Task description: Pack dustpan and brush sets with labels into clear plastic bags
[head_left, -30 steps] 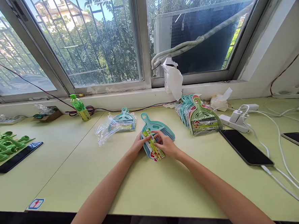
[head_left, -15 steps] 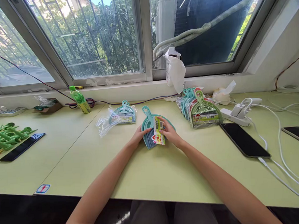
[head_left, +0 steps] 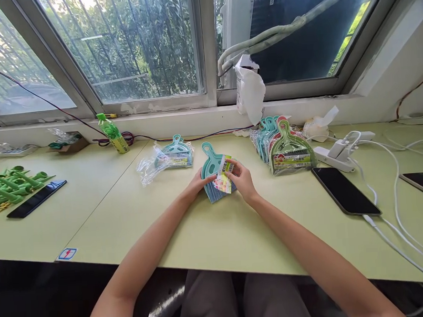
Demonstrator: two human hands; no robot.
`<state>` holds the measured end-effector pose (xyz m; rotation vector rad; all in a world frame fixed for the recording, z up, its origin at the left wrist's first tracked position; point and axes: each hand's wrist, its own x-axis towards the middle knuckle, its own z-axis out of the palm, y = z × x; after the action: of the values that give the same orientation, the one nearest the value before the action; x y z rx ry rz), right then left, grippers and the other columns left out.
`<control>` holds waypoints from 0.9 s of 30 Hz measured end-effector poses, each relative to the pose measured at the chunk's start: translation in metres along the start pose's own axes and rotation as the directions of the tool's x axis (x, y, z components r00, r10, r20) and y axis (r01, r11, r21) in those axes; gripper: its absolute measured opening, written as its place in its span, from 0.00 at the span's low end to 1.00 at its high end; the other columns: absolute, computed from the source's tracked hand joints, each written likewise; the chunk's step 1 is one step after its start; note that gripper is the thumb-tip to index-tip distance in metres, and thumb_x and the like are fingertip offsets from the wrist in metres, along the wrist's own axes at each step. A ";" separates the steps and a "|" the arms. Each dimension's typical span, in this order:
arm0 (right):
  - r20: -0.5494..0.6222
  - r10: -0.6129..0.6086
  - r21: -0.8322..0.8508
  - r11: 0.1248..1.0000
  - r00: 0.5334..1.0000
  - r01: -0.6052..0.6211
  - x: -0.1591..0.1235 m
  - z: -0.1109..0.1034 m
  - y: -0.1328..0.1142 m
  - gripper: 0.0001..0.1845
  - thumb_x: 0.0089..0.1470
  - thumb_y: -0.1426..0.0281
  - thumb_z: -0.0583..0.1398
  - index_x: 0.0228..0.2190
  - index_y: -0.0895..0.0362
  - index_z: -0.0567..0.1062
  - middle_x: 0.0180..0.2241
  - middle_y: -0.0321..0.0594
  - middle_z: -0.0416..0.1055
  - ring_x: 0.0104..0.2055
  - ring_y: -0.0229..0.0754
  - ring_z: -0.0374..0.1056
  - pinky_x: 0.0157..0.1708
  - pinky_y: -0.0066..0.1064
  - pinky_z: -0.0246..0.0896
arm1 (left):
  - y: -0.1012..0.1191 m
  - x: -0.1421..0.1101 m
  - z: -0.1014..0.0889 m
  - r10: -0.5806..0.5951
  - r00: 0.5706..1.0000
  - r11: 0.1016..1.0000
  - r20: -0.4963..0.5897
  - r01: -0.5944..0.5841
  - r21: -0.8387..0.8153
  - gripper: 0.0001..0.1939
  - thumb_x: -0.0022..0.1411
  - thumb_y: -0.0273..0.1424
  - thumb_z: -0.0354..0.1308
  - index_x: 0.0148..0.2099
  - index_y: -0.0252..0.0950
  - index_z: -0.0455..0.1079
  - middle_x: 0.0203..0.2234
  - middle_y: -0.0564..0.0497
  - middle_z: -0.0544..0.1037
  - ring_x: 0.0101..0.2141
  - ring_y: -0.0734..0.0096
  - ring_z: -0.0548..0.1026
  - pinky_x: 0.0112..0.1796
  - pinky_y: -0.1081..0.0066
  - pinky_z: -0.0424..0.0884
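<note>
Dustpan and brush: the dustpan [head_left: 211, 161] is of smooth light teal plastic, with a rounded body and a loop handle pointing to the window; the blue-grey bristles [head_left: 214, 195] are straight and fine, spreading at the near side. This set is in the middle of the table [head_left: 129, 221], between the two hands.
Other sets: a green set [head_left: 291, 149] in shiny clear plastic lies at the right, in front of other wrapped sets; a light blue set [head_left: 179, 156] lies at the left, beside crumpled clear wrap [head_left: 149, 168].
Left hand: the left hand [head_left: 198, 182] holds the teal set at its left side, the thumb lying towards the card.
Right hand: the right hand [head_left: 242, 178] has bent fingers and pinches the paper card [head_left: 223, 182] narrowly, the forearm coming from the lower right.
Writing: the card is yellow-green and white, tilted over the set, with dark characters too small to read. The table sticker [head_left: 67, 254] shows a red mark inside a blue border.
</note>
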<state>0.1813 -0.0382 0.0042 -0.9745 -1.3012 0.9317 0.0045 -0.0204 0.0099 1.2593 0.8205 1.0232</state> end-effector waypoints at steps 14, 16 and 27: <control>-0.368 -0.107 -0.317 0.948 0.924 -0.017 -0.007 0.007 0.019 0.09 0.49 0.69 0.55 0.36 0.54 0.62 0.39 0.45 0.65 0.37 0.42 0.63 0.41 0.35 0.63 | -0.001 -0.003 0.002 -0.014 0.999 0.998 0.040 0.011 0.068 0.41 0.41 0.31 0.73 0.57 0.37 0.60 0.51 0.42 0.71 0.52 0.52 0.69 0.51 0.55 0.67; -0.374 -0.084 -0.324 0.945 0.924 -0.046 -0.008 0.008 0.018 0.08 0.49 0.69 0.54 0.35 0.54 0.62 0.37 0.43 0.65 0.35 0.42 0.62 0.40 0.35 0.62 | -0.003 -0.001 0.003 0.026 1.000 0.994 0.009 -0.027 0.102 0.44 0.36 0.27 0.73 0.56 0.35 0.60 0.52 0.42 0.70 0.54 0.52 0.67 0.54 0.56 0.64; -0.174 -0.050 -0.450 0.892 0.984 -0.034 -0.015 0.011 -0.024 0.12 0.47 0.73 0.51 0.34 0.55 0.70 0.31 0.39 0.68 0.30 0.42 0.64 0.35 0.33 0.60 | -0.004 0.000 -0.010 -0.130 0.990 0.991 -0.057 0.129 -0.019 0.39 0.41 0.24 0.68 0.56 0.39 0.58 0.47 0.45 0.72 0.46 0.57 0.73 0.46 0.59 0.71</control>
<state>0.1701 -0.0593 0.0222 -1.3787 -1.3924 0.5199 -0.0039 -0.0173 0.0047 1.1526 0.9254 0.9632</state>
